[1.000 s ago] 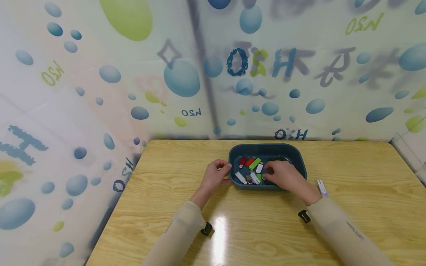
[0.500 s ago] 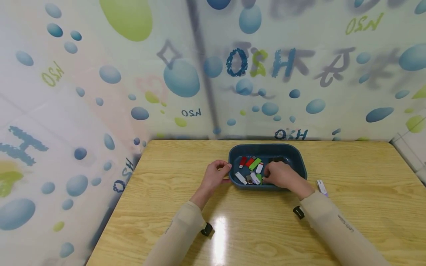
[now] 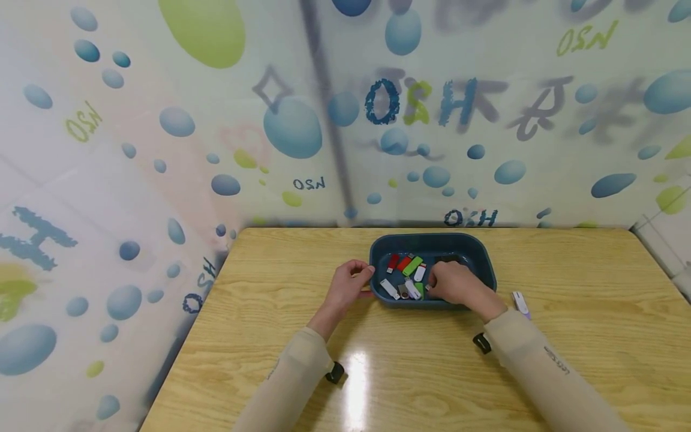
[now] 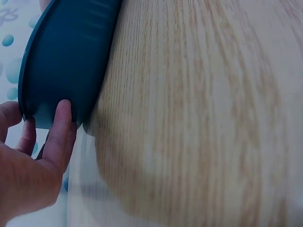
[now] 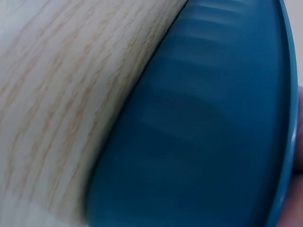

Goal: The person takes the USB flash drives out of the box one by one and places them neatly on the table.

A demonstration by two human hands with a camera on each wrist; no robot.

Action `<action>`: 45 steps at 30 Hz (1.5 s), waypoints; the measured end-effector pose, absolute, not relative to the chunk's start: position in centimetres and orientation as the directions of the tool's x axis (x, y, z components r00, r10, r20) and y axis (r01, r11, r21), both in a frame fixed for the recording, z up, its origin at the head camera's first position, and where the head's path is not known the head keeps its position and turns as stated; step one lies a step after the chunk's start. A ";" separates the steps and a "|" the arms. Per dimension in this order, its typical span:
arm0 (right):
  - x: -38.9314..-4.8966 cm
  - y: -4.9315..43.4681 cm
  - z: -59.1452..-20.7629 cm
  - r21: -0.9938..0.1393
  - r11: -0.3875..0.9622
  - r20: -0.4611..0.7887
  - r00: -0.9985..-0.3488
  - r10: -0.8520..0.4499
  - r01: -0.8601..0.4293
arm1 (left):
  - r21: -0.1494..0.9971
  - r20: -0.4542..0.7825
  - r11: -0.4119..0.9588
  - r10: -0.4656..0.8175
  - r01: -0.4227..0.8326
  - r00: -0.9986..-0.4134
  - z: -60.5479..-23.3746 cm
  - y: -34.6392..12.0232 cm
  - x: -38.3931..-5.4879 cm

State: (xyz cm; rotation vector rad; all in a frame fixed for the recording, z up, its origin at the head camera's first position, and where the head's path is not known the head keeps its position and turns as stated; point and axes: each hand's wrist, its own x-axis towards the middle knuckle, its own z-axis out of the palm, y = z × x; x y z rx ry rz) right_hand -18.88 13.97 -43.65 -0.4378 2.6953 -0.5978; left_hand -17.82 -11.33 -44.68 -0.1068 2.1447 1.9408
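A dark blue plastic bin stands on the wooden table with several USB sticks in its left half. Among them are a green USB stick, a dark red one and several white ones. My left hand grips the bin's left end, and in the left wrist view its fingers press the outer wall. Inside the bin, my right hand has curled fingers at a small USB stick, of which only a pale tip shows. The right wrist view mostly has the bin's outer wall.
A white and purple USB stick lies on the table right of the bin. Dark items sit at the back of the bin, partly behind the right hand. A printed curtain hangs beyond the table's back edge.
My right hand has shifted slightly left inside the bin and its fingers have closed in on the small USB stick. The left hand stays on the bin's end.
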 end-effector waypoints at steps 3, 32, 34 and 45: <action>-18.7 14.1 -43.7 -0.474 0.853 -0.233 -0.904 -0.358 -0.216 | 0.970 -0.224 0.118 0.110 -0.211 -0.968 -44.1 -11.2 -17.5; -15.9 17.4 -41.3 -0.642 0.757 0.046 -0.991 -0.123 -0.124 | 0.969 -0.232 0.116 0.113 -0.219 -0.966 -46.4 -11.8 -18.5; -15.5 18.0 -41.0 -0.644 0.758 0.045 -0.994 -0.103 -0.107 | 0.968 -0.236 0.115 0.115 -0.224 -0.965 -46.4 -11.8 -18.5; -13.7 21.6 -40.6 -0.659 0.749 0.071 -0.997 -0.027 -0.068 | 0.961 -0.264 0.115 0.106 -0.252 -0.959 -46.3 -11.7 -18.7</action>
